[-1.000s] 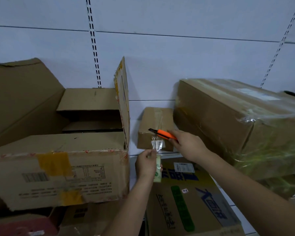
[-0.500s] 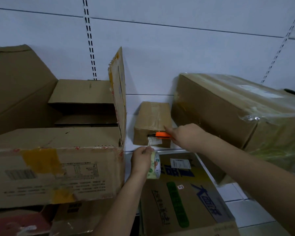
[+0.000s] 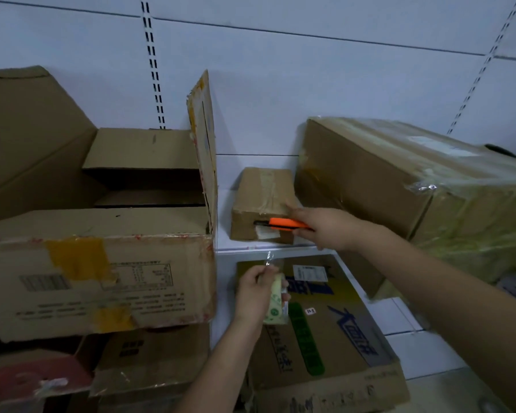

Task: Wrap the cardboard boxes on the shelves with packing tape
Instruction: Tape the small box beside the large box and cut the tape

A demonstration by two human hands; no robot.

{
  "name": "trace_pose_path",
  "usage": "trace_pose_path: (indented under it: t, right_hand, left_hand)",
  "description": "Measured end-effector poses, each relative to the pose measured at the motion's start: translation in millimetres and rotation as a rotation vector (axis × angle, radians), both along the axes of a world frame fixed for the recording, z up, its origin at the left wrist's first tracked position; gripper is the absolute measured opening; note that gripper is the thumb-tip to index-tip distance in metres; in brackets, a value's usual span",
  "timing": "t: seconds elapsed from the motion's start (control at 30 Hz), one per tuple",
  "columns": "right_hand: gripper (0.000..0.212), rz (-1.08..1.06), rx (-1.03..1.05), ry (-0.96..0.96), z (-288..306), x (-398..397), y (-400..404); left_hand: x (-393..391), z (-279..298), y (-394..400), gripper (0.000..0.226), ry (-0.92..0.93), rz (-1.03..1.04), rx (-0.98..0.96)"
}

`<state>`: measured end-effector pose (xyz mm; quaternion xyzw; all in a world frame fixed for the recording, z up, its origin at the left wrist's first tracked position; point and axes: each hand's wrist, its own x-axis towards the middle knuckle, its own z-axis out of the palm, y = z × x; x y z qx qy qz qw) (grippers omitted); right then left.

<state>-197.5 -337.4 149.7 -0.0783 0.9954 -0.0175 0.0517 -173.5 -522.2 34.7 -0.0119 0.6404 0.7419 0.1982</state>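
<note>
A large plastic-wrapped box [image 3: 399, 186] sits right of the small cardboard box [image 3: 262, 204] on the shelf [image 3: 251, 248]; an open carton [image 3: 102, 263] stands left of it; the right hand [image 3: 328, 231], touching that small box, grips an orange cutter [image 3: 283, 224]; below it, the left hand [image 3: 255, 293] has its fingers [image 3: 262, 274] curled round a tape roll [image 3: 276, 302].

On the printed carton [image 3: 319, 329] below the shelf you can see large blue characters, a green vertical band and black characters, all too blurred to read. Its small white tag [image 3: 310, 311] shows what looks like "1-2". The white label [image 3: 309, 273] near its top edge and the barcode and text block on the open box [image 3: 99, 281] at your left are illegible.
</note>
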Motion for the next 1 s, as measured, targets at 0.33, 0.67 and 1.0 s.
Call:
trace_pose_path:
  t: [0.33,0.67,1.0]
  right_hand:
    - [0.032,-0.448,-1.120,0.002,-25,71,-65]
    - [0.008,-0.490,-1.181,0.175,-47,60,-73]
    - [0.011,-0.756,-0.862,0.425,-73,33,-24]
  left_hand:
    - [16,16,-19,0.016,0.151,-0.107,0.043]
    - [19,12,-18,0.013,0.207,-0.177,-0.025]
    - [4,0,38,0.055,0.123,-0.243,-0.122]
